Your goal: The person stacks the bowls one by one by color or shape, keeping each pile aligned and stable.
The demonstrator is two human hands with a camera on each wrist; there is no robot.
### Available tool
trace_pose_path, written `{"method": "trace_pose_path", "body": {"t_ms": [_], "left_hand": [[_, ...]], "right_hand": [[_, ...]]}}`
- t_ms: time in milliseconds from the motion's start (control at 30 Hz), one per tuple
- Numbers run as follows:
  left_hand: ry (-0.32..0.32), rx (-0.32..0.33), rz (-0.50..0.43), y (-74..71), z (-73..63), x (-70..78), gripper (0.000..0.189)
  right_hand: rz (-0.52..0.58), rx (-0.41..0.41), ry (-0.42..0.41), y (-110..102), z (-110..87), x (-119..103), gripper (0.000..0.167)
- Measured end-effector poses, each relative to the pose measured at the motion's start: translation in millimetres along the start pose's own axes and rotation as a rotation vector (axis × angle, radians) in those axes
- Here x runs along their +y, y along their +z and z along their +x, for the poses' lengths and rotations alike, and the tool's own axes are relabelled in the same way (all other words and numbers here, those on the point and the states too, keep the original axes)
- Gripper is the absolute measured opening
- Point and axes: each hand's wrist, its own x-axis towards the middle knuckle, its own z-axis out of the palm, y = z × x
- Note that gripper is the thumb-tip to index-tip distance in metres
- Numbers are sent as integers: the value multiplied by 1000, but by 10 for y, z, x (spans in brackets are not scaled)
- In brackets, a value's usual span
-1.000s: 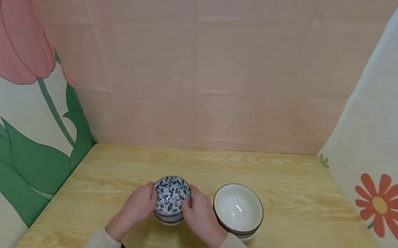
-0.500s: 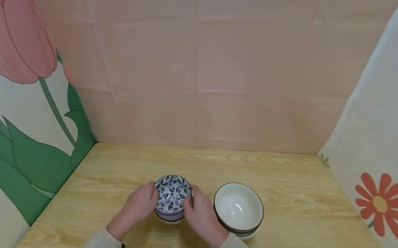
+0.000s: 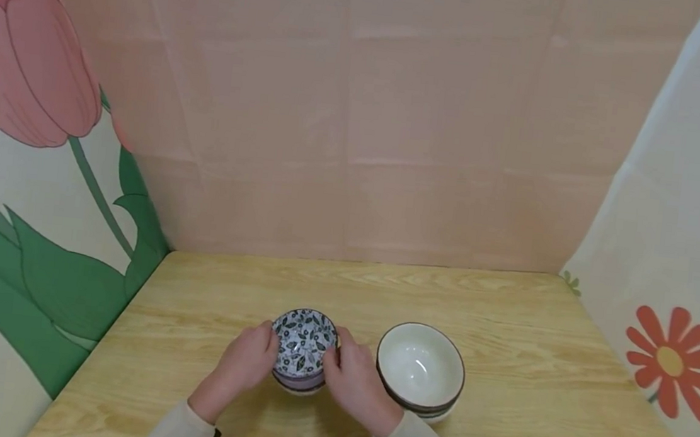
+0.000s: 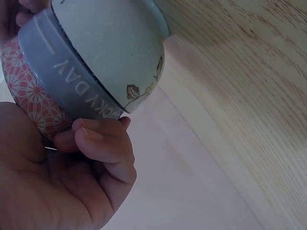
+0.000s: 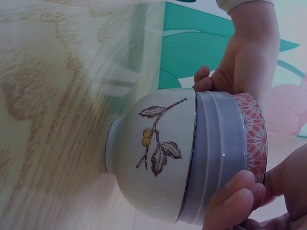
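Note:
Three bowls are nested in a stack between my hands. The top bowl (image 3: 303, 342) has a dark floral inside and a red patterned outside. Below its rim shows a grey-blue bowl (image 5: 220, 134) with white lettering. The lowest bowl, pale with a leaf-and-berry sprig (image 5: 153, 143), stands upright with its foot at the tabletop. My left hand (image 3: 248, 356) grips the top bowl's rim from the left, its fingertips at the grey-blue bowl in the left wrist view. Opposite, my right hand (image 3: 358, 384) holds the rim from the right, thumb over the edge.
To the right, close to my right hand, stands a second stack topped by a cream bowl (image 3: 419, 365) with a dark rim. Under everything is a light wood-grain table (image 3: 512, 378). A pink cloth (image 3: 360, 120) hangs behind, with flower-printed cloths at both sides.
Hardly anything differs. Both hands keep their hold on the top bowl, and the stacks stay in place apart from a very slight shift of the head view.

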Motion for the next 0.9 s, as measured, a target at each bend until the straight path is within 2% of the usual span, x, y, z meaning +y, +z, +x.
{"method": "trace_pose_path", "body": {"t_ms": [433, 667, 900], "left_hand": [[30, 3, -22, -7, -1, 15, 25], [25, -3, -40, 14, -20, 7, 29], [23, 33, -8, 37, -32, 21, 29]], "right_hand": [[-36, -2, -14, -14, 10, -15, 36], [-42, -2, -38, -29, 14, -24, 34], [-52, -12, -39, -32, 24, -23, 34]]}}
